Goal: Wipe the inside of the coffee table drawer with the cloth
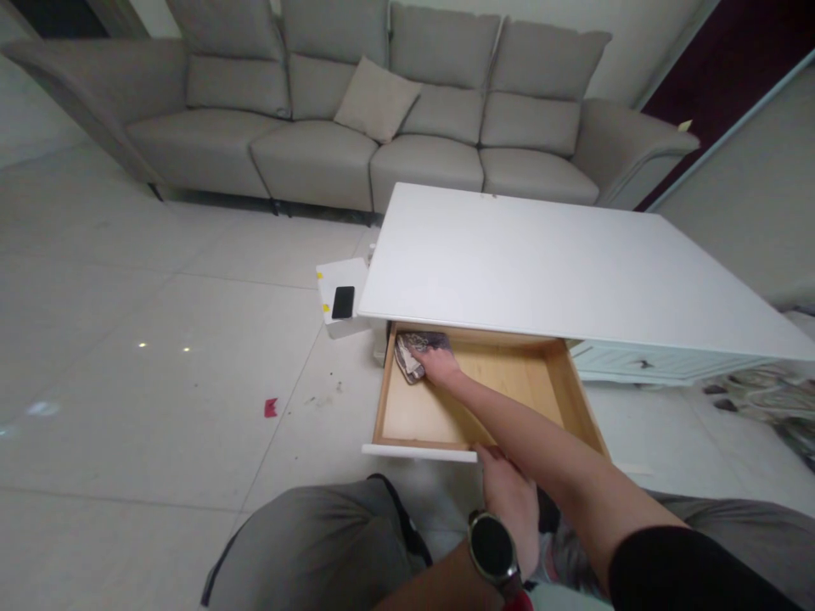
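Observation:
A wooden drawer (509,373) with a white front is pulled out from under the white table top. Inside its back left corner, my right hand (439,365) presses a crumpled, dark patterned cloth (424,344) against the bottom and side wall. The fingers are partly sunk in the folds, with one stretched along the cloth. My left hand (509,492), wearing a watch (492,546) on the wrist, grips the top edge of the drawer front (420,453). My right forearm crosses above it and hides part of the drawer.
The white coffee table (541,263) stands before a grey sofa (306,153) with a beige cushion (377,98). Left of the table, a black phone (343,302) lies on a white box (328,280). A red scrap (271,408) lies on the tiles. A closed drawer (637,363) is to the right.

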`<state>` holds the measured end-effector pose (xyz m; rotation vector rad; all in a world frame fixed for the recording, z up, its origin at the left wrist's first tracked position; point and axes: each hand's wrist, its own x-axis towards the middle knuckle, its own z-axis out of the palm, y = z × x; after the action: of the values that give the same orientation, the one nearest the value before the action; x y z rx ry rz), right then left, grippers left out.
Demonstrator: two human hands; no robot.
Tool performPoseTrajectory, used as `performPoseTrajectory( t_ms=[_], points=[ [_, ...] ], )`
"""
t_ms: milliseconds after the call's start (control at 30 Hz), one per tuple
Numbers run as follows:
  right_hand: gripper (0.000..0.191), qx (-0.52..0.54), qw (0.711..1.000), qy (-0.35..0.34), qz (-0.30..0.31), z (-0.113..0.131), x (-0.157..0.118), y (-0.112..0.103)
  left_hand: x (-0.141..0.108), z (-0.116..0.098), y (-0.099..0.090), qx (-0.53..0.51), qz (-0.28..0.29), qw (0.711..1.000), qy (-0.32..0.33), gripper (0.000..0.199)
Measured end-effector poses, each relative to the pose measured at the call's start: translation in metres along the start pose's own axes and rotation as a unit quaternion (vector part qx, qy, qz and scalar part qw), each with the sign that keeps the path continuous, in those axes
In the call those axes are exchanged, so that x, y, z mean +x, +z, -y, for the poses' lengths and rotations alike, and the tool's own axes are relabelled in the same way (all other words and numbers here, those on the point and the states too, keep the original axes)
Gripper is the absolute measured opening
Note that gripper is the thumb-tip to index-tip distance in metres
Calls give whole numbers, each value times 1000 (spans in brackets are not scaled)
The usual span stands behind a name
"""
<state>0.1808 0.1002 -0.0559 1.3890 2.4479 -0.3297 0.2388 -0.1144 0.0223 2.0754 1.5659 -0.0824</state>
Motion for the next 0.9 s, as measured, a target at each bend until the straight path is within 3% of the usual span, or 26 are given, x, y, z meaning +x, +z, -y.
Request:
performPoseTrajectory(
  t_ms=[133, 300, 400, 533, 600, 667, 733, 800, 867, 900],
  points=[
    [58, -34, 998, 55, 10, -62, -38, 16, -2, 2, -8, 63, 11, 998, 15, 50],
    [50, -32, 975, 219, 11, -158, -102, 37, -4, 5, -7, 54, -1, 998, 17, 47],
    [54, -33, 962, 269, 10, -193, -130, 46, -7, 7, -5, 55, -9, 998, 26, 45],
    [63, 22, 950, 312, -16, -201, -139, 56, -8, 8, -4, 60, -3, 998, 36, 46],
    [63, 75, 928, 361, -53, -197, -138, 61, -7, 7, -3, 58, -8, 998, 27, 45],
    [61, 147, 880, 437, -113, -193, -139, 68, -6, 6, -2, 59, -11, 998, 19, 45],
    [61, 214, 815, 506, -185, -189, -141, 75, -5, 5, -2, 65, -8, 998, 18, 46],
    [65, 247, 761, 545, -250, -186, -141, 81, -5, 5, -2, 72, -1, 997, 19, 48],
    [72, 251, 737, 552, -299, -187, -134, 80, -5, 5, -4, 75, 6, 997, 20, 48],
    [75, 244, 743, 543, -307, -189, -129, 77, -6, 5, -5, 75, 7, 997, 20, 47]
  ],
)
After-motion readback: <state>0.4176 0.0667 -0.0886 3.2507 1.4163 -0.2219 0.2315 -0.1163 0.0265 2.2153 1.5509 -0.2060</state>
